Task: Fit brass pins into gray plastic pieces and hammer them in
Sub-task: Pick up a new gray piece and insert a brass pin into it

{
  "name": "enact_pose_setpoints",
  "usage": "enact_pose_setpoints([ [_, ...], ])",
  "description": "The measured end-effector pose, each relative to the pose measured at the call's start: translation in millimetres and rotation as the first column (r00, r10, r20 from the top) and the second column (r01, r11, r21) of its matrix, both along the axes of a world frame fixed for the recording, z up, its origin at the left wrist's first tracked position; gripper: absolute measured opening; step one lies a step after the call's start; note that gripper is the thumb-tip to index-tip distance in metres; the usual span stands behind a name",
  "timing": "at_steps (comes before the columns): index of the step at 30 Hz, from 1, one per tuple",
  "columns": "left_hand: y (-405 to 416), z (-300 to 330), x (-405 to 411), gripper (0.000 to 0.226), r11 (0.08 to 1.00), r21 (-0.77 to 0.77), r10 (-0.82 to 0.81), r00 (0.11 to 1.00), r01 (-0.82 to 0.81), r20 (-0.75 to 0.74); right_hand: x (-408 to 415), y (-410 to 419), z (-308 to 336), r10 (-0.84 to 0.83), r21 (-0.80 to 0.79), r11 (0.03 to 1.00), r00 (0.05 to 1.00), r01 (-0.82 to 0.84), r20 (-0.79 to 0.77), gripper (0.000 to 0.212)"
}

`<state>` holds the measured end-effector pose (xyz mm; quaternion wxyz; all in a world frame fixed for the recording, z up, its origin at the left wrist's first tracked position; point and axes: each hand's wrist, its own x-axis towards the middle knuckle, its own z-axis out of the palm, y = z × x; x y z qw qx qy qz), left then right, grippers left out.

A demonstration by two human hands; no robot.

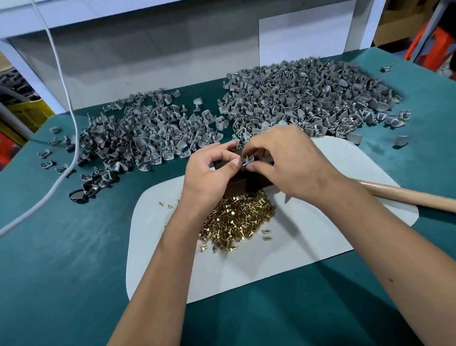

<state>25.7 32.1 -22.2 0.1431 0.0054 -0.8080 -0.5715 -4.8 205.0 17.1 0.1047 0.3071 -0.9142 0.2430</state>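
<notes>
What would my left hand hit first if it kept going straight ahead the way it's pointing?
Probably the gray plastic piece it pinches, with the right hand just behind, both above the dark block. Depth is unclear.

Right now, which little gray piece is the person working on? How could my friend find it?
Find the white mat on the green table. Both hands meet above its far edge, over a dark block. The gray piece pinched there is lifted, unlike the heaped ones.
</notes>
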Motion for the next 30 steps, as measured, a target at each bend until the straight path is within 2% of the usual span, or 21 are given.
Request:
enact_pose_setpoints([
  [2, -5, 2, 0, 0.012, 0.998, -0.018, 0.052, 0.999, -0.052, 0.006, -5, 0, 0, -0.017, 0.001, 1.000, 1.000, 0.017, -0.015, 0.018],
  [4, -17, 4, -1, 0.012, 0.964, -0.165, 0.208, 0.978, -0.211, -0.033, -11, 1, 2, -0.052, 0.010, 0.999, 0.998, 0.053, -0.025, 0.019],
  [6, -34, 4, -1, 0.015, 0.861, -0.310, 0.396, 0.914, -0.404, -0.090, -20, 4, 4, -0.075, 0.020, 0.997, 0.997, 0.075, -0.028, 0.017],
  [8, -54, 3, 3, 0.017, 0.751, -0.377, 0.544, 0.831, -0.542, -0.112, -28, 7, 5, -0.078, 0.040, 0.996, 0.997, 0.079, -0.025, 0.014],
  [11, -86, -4, 6, 0.023, 0.601, -0.544, 0.690, 0.723, -0.586, -0.017, -39, 9, 7, -0.095, 0.061, 0.994, 0.996, 0.094, 0.001, 0.011],
  [13, -100, -6, 8, 0.034, 0.566, -0.621, 0.735, 0.673, -0.542, 0.081, -45, 8, 6, -0.113, 0.072, 0.991, 0.994, 0.112, 0.009, 0.011],
  [15, -107, -8, 9, 0.041, 0.574, -0.652, 0.733, 0.665, -0.495, 0.141, -49, 6, 6, -0.143, 0.069, 0.988, 0.990, 0.141, 0.015, 0.011],
  [17, -108, -10, 7, 0.038, 0.609, -0.641, 0.696, 0.703, -0.468, 0.148, -54, 4, 5, -0.203, 0.067, 0.977, 0.979, 0.201, 0.027, 0.011],
  [20, -103, -11, 8, 0.030, 0.706, -0.547, 0.609, 0.780, -0.450, 0.144, -61, 2, 4, -0.339, 0.081, 0.939, 0.940, 0.335, 0.039, 0.017],
  [23, -102, -12, 8, 0.029, 0.727, -0.502, 0.592, 0.798, -0.468, 0.114, -60, -2, 6, -0.409, 0.079, 0.911, 0.912, 0.405, 0.031, 0.027],
  [27, -106, -16, 5, 0.022, 0.757, -0.449, 0.554, 0.831, -0.475, 0.055, -35, -25, 11, -0.288, 0.059, 0.957, 0.956, 0.285, 0.051, 0.035],
  [30, -104, -17, 5, 0.018, 0.779, -0.461, 0.483, 0.876, -0.424, 0.010, -4, -51, 8, -0.060, 0.079, 0.996, 0.993, 0.052, 0.104, 0.026],
])
